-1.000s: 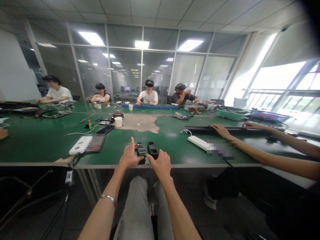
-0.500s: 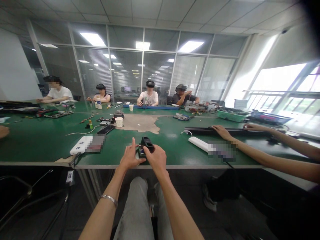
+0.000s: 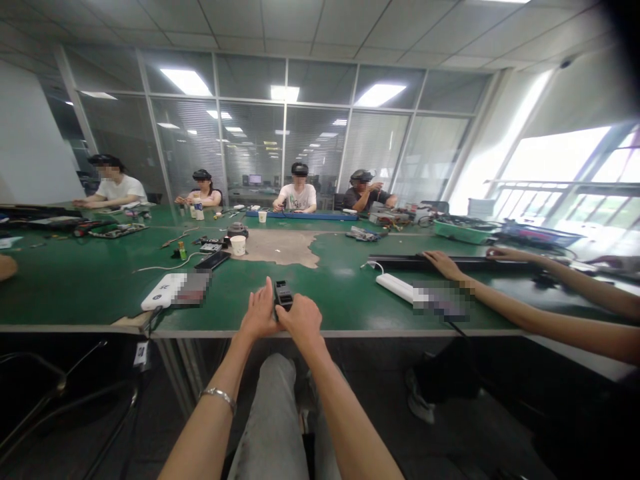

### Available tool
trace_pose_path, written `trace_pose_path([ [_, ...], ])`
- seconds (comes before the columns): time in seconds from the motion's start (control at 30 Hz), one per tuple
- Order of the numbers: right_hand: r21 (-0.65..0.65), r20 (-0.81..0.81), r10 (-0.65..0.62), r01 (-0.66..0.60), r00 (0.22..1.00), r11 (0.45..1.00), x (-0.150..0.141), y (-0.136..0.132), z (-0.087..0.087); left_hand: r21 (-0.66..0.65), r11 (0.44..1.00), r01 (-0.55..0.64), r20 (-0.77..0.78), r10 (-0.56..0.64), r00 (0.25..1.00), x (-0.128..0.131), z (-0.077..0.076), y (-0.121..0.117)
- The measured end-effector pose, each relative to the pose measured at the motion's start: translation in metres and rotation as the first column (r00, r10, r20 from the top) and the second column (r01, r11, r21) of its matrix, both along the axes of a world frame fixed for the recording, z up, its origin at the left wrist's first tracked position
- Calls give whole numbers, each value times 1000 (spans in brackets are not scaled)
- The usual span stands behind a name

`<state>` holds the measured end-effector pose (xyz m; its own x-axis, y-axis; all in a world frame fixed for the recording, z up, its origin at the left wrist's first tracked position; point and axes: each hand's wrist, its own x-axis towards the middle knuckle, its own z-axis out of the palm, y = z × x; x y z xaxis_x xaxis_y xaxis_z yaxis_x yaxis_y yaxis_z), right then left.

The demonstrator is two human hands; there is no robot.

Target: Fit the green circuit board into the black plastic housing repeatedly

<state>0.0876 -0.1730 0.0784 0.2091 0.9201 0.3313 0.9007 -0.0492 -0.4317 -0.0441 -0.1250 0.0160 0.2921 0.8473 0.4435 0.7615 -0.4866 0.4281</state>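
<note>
My hands meet at the near edge of the green table (image 3: 330, 313). Between them stands a small black electronic unit (image 3: 283, 295), upright, its lower part hidden by my fingers. My left hand (image 3: 259, 312) presses against its left side. My right hand (image 3: 301, 319) covers its lower right side. Only one black block shows, and I cannot tell whether it is one piece or two stacked pieces.
A white power strip (image 3: 395, 287) and a co-worker's hand (image 3: 443, 264) lie to the right, beside a long black bar (image 3: 400, 263). Another white power strip (image 3: 163, 291), a black phone (image 3: 213, 260) and a paper cup (image 3: 239, 245) lie to the left and ahead.
The two black units that lay side by side on the table are gone from there. One black block now stands between my hands, which have closed together.
</note>
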Motion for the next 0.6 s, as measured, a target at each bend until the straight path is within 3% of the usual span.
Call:
trace_pose_path([
  [0.33, 7, -13, -34, 34, 999, 999, -1, 5, -1, -3, 1000, 15, -10, -15, 1000, 0, 9, -8],
  [0.6, 15, -16, -47, 48, 999, 999, 1, 6, -6, -1, 1000, 25, 18, -25, 1000, 0, 7, -5],
])
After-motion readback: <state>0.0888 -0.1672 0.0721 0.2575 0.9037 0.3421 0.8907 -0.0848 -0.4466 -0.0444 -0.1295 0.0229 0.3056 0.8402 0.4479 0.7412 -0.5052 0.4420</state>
